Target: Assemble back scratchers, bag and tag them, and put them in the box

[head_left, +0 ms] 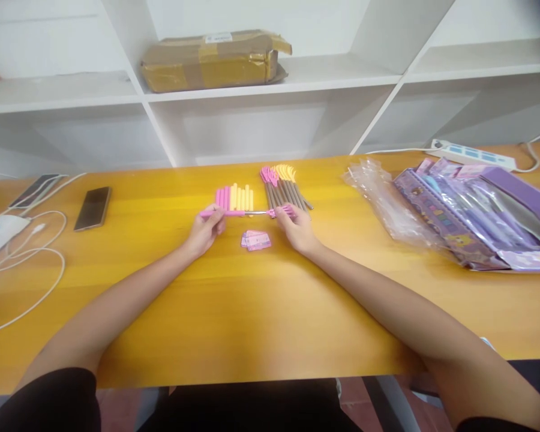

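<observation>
My left hand (208,230) is closed around the pink handle of a back scratcher (234,213). At its other end, my right hand (296,228) pinches the pink claw-shaped head, and a thin metal rod shows between the two hands. Just beyond them lie pink tubes (223,197) and yellow tubes (242,197) side by side in a row. To the right of these is a bunch of grey rods with pink claw heads (269,176) and yellow claw heads (286,173). Small pink and purple cards (257,240) overlap on the table below the held piece.
Clear plastic bags (384,198) and a purple box (459,222) of wrapped items occupy the right side. A phone (92,208), white cables (56,258) and a white adapter (2,234) lie left. Behind are a power strip (474,156) and a shelf bearing a taped carton (211,60).
</observation>
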Demonstrator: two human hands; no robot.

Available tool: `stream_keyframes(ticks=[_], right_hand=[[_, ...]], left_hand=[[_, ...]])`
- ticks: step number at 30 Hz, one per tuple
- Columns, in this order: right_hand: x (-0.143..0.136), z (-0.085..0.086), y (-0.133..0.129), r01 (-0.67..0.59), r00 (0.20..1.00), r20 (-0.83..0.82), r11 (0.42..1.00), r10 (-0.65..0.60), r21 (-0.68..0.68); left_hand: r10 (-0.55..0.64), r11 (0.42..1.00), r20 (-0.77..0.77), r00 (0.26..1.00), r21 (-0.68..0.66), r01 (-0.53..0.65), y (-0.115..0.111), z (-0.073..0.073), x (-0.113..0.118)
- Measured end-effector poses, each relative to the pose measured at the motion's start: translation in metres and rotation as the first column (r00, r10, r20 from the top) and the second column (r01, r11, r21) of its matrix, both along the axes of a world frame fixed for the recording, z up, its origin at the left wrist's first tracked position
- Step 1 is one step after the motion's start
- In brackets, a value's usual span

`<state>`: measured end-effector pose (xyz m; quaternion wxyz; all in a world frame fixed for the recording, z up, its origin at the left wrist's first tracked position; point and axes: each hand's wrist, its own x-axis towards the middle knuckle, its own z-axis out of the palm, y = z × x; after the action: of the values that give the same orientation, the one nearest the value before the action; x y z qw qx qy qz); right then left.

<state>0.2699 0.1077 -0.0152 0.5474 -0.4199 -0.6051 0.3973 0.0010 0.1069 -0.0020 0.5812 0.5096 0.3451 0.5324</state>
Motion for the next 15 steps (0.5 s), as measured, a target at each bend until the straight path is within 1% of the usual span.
stream_keyframes(ticks=[3, 6, 10, 12, 13, 15], right_hand=[[0.001, 0.001, 0.0, 0.005, 1.0, 0.021, 1.0, -0.005, -0.001], [0.001, 0.0, -0.001, -0.003, 1.0, 0.022, 1.0, 0.003, -0.018], [-0.002, 0.001, -0.003, 0.0, 1.0, 0.019, 0.999, 0.001, -0.037], [0.0, 0.004, 0.001, 0.017, 1.0, -0.003, 0.999, -0.017, -0.039], [0.004, 0.006, 0.005, 0.032, 0.999, -0.023, 0.999, -0.033, -0.037], [0.024, 0.011, 0.022, 0.104, 0.991, -0.085, 0.994, -0.105, -0.021]], left_hand=[[0.049, 0.999, -0.02, 0.999, 0.024, -0.049, 0.0, 0.0, 0.0], [0.109, 0.994, -0.026, 0.994, 0.015, -0.108, 0.0, -0.002, -0.001], [0.119, 0.993, -0.056, 0.991, 0.024, -0.118, -0.001, -0.002, 0.002], [0.124, 0.992, -0.053, 0.991, 0.018, -0.123, 0.003, 0.002, 0.0], [0.153, 0.988, -0.034, 0.988, 0.006, -0.153, 0.008, 0.006, -0.004], [0.275, 0.961, 0.029, 0.961, -0.031, -0.274, 0.025, 0.018, -0.024]])
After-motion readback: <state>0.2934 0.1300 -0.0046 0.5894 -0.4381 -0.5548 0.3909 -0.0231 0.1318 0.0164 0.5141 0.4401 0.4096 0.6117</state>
